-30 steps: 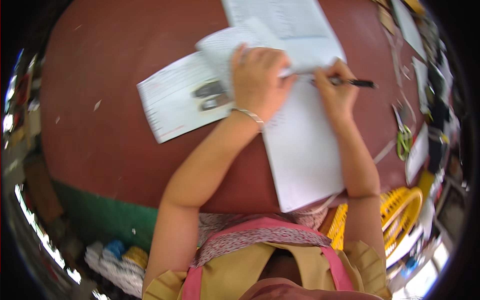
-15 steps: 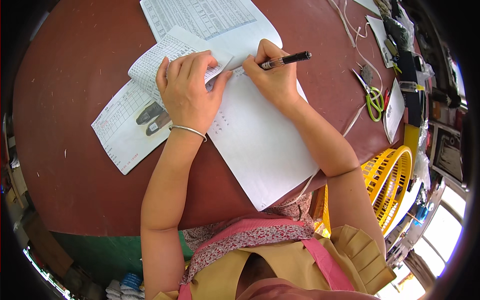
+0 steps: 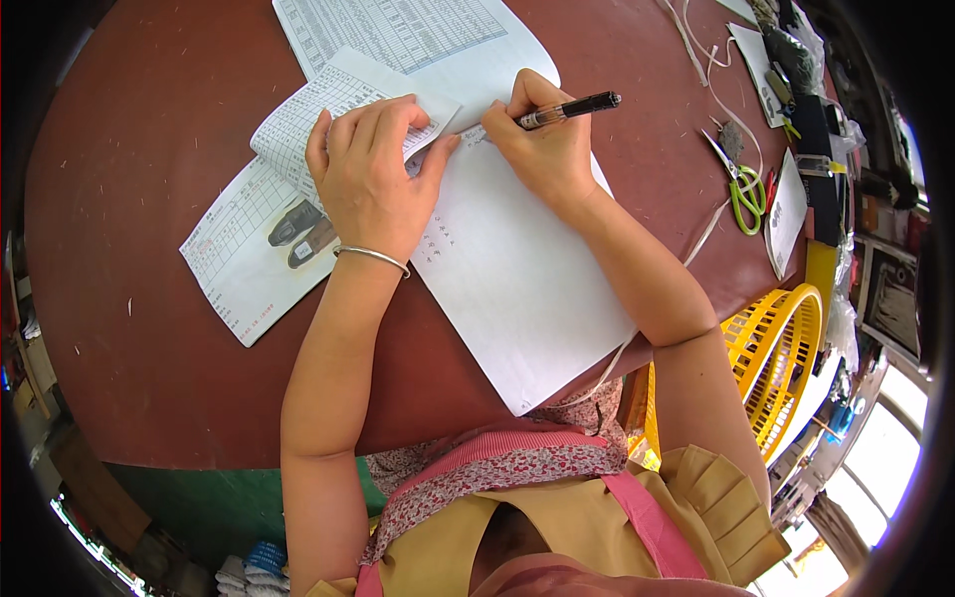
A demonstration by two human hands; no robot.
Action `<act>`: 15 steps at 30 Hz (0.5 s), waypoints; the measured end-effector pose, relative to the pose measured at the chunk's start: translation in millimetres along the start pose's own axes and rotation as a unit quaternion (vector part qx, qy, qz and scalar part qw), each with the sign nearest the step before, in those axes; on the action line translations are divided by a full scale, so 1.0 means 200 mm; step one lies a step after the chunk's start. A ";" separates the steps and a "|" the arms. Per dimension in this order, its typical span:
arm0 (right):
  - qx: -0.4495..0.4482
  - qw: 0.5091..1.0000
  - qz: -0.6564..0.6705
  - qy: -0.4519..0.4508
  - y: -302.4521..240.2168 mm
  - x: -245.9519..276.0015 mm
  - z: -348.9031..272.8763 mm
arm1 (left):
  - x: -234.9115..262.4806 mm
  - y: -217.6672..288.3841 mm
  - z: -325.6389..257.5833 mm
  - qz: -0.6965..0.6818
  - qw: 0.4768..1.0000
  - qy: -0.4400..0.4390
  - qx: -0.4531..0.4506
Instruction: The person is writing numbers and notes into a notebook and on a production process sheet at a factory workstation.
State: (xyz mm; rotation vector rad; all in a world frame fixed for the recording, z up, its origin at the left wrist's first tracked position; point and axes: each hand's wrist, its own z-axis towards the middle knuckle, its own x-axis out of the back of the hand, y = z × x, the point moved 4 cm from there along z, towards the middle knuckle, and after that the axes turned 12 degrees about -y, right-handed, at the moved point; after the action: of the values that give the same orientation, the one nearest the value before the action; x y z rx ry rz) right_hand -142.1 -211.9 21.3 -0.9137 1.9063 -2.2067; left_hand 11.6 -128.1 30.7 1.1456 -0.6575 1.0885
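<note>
My right hand [image 3: 545,149] grips a black pen with a clear barrel [image 3: 571,109], its tip end hidden behind the fingers. It rests on the upper part of a white sheet [image 3: 517,289] that carries a few handwritten marks. Beside it, my left hand [image 3: 376,174] has its fingers curled over folded-back printed sheets [image 3: 284,124], the thumb set apart near the white sheet. Under that fold lies a printed page with a picture of dark shoes [image 3: 234,254]. A bangle circles my left wrist.
Another page with a printed table [image 3: 398,35] lies beyond my hands on the reddish-brown table [image 3: 129,328]. To the right are green-handled scissors [image 3: 744,199], a pale cord [image 3: 704,239] and a small white card [image 3: 786,219]. A yellow plastic basket [image 3: 786,348] stands by the table's right edge.
My right hand and the pen have shifted very slightly up the sheet. The left hand keeps its place on the folded sheets.
</note>
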 end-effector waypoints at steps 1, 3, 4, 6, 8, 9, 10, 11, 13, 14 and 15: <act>0.004 1.000 0.003 0.004 0.00 0.00 0.00 | 0.00 0.00 0.00 0.001 1.000 0.000 0.000; 0.008 1.000 0.007 0.007 0.01 0.00 0.00 | 0.00 0.00 0.00 -0.002 1.000 -0.003 0.005; 0.009 1.000 -0.001 0.011 0.00 0.01 0.00 | 0.00 0.00 0.00 -0.001 1.000 -0.003 0.006; 0.011 1.000 -0.007 0.015 0.00 0.00 0.00 | 0.00 -0.01 -0.01 -0.001 1.000 0.005 0.000; 0.003 1.000 -0.002 0.014 0.00 0.01 0.00 | -0.01 0.00 0.00 -0.003 1.000 0.001 0.004; 0.003 1.000 -0.002 0.013 0.00 0.01 0.00 | -0.01 0.00 0.00 -0.005 1.000 -0.003 0.008; 0.009 1.000 -0.005 0.013 0.00 0.01 0.00 | -0.01 0.00 0.00 -0.006 1.000 -0.003 0.009; 0.014 1.000 -0.008 0.013 0.01 0.00 0.00 | 0.00 -0.01 0.00 -0.001 1.000 -0.001 0.005; 0.016 1.000 -0.002 0.009 0.02 0.00 0.01 | 0.00 -0.01 0.00 0.003 1.000 0.001 0.002; 0.018 1.000 0.004 0.005 0.02 0.00 0.01 | 0.00 -0.01 -0.01 0.004 1.000 0.000 0.004; 0.018 1.000 0.004 0.005 0.02 0.00 0.00 | 0.00 -0.01 -0.01 0.004 1.000 0.000 0.006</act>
State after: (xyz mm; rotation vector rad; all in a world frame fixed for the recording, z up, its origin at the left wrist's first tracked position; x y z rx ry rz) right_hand -142.7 -213.1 17.6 -0.8906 1.8644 -2.2379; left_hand 13.1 -127.0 29.2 1.1538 -0.6581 1.0998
